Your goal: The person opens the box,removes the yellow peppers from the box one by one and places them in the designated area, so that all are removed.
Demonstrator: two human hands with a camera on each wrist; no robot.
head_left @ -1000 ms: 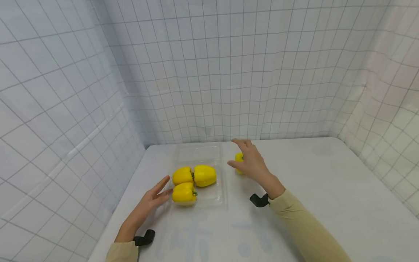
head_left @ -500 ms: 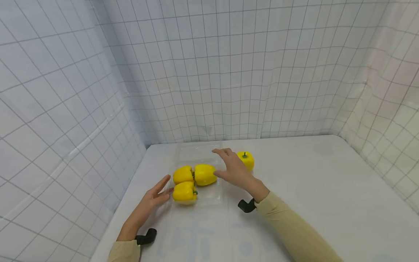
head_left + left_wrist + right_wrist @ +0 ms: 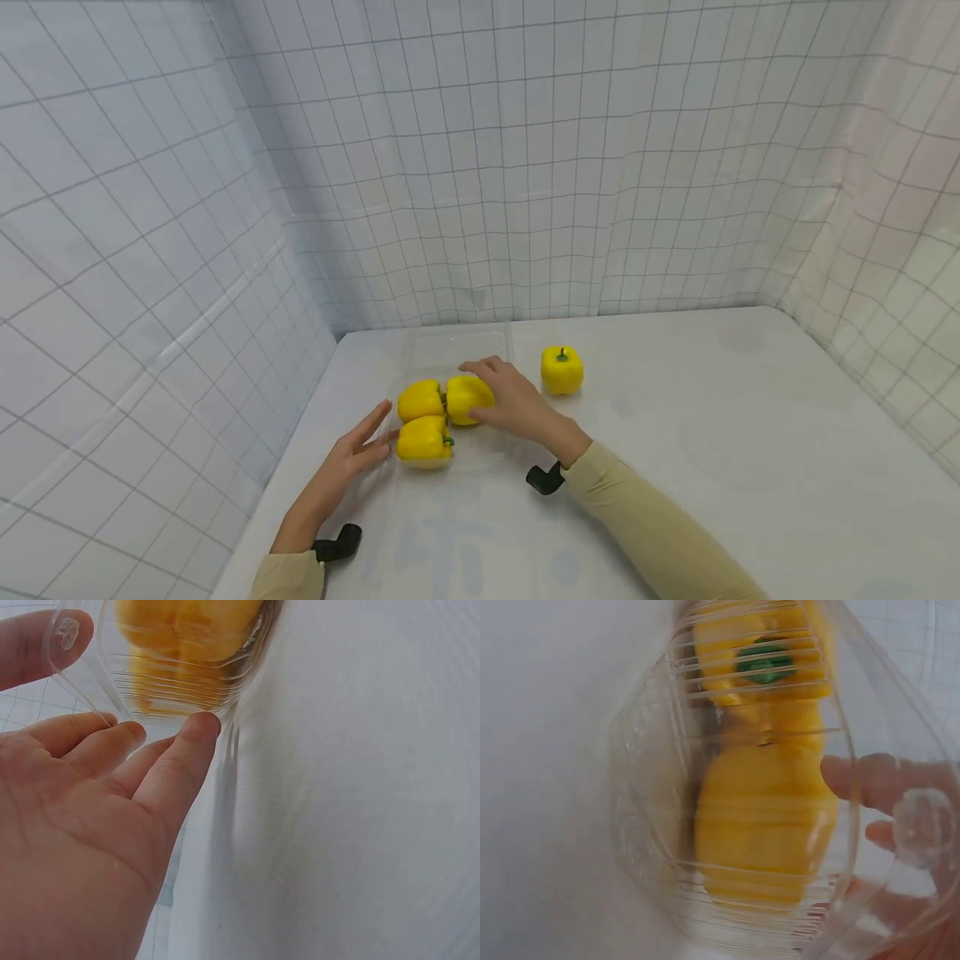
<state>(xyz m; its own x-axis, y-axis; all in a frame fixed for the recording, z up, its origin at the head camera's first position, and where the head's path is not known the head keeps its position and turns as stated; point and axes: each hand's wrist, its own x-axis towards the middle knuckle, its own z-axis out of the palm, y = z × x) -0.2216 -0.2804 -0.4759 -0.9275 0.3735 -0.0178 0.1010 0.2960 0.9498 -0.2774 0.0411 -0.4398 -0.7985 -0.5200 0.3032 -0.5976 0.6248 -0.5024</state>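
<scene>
Three yellow bell peppers lie in a clear plastic clamshell container (image 3: 483, 457) in the head view: a rear left one (image 3: 420, 402), a front left one (image 3: 422, 439) and a right one (image 3: 461, 404). My left hand (image 3: 351, 450) touches the container's left side with extended fingers. Its thumb (image 3: 66, 637) is at the clear rim in the left wrist view. My right hand (image 3: 513, 400) is over the right pepper, thumb and fingers spread about it. In the right wrist view, these fingers (image 3: 870, 776) look apart from the yellow flesh; contact is unclear through the plastic.
A fourth yellow bell pepper (image 3: 562, 371) stands upright on the white table (image 3: 712, 433), right of the container. The container's opened lid (image 3: 457, 346) lies behind it. White gridded curtains (image 3: 555, 183) hang at the back and both sides.
My right hand has moved left, from beside the lone pepper to over the right pepper in the container. The lone pepper is now fully visible. My left hand has stayed at the container's side.
</scene>
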